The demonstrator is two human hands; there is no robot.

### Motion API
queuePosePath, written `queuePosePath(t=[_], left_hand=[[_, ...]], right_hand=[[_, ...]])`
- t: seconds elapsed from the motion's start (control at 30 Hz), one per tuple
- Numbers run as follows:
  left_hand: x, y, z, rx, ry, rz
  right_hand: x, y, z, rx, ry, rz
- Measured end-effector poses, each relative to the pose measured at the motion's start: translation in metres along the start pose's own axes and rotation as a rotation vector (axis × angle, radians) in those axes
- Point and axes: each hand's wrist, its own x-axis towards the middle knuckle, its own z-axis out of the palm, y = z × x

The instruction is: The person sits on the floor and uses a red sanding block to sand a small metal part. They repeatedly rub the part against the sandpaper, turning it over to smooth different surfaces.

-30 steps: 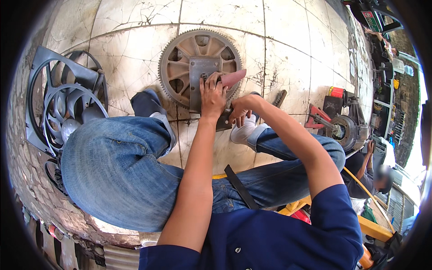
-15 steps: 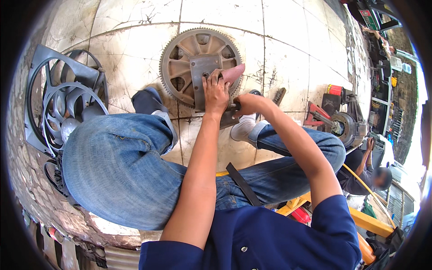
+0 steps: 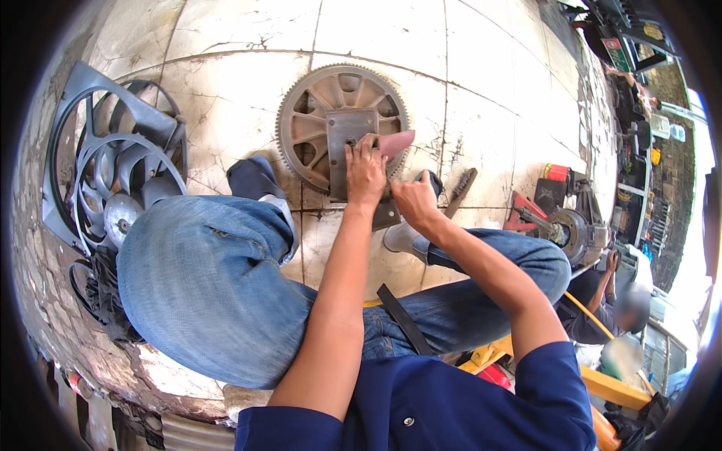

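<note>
A large toothed gear wheel point(image 3: 304, 137) with spokes lies flat on the tiled floor between my feet. Across its middle and near side rests a grey rectangular metal plate point(image 3: 340, 124) with small holes. My left hand point(image 3: 366, 171) presses down on the plate, fingers bent over a reddish sheet of sandpaper point(image 3: 398, 142) whose free end sticks out to the right. Close by the plate's right edge, my right hand point(image 3: 415, 201) is closed; what it grips is hidden. Under my wrists another dark metal piece point(image 3: 385, 216) shows in part.
A wire brush point(image 3: 461, 192) lies beside my right foot. To the left stand grey fan shrouds and a fan point(image 3: 120, 214). At the right are a red stand point(image 3: 523, 210), a round metal hub point(image 3: 575, 233) and a crouching co-worker point(image 3: 598, 297).
The view has shifted a little, so the gear wheel appears lower and further right. My left hand stays on the plate with the sandpaper; my right hand has turned slightly beside it.
</note>
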Motion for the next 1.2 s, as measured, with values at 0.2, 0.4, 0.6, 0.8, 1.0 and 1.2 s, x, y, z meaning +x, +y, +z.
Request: queuePosePath(t=[0.2,0.4,0.6,0.8,1.0,1.2], left_hand=[[-0.002,0.003,-0.002,0.003,0.026,-0.013],[0.001,0.014,-0.007,0.07,-0.058,-0.028],[-0.001,0.004,0.0,0.013,0.026,-0.012],[0.003,0.008,-0.004,0.036,0.023,-0.026],[-0.004,0.011,0.006,0.054,0.062,-0.03],[-0.008,0.008,0.01,0.069,0.07,-0.033]], right_hand=[[0.027,0.021,-0.044,0.331,-0.62,-0.038],[0.063,0.036,-0.024,0.598,-1.257,0.042],[0.017,0.014,-0.025,0.193,-0.352,-0.032],[0.004,0.026,0.001,0.101,-0.075,-0.11],[0.05,0.048,-0.035,0.454,-0.89,-0.193],[0.028,0.034,-0.011,0.279,-0.457,-0.165]])
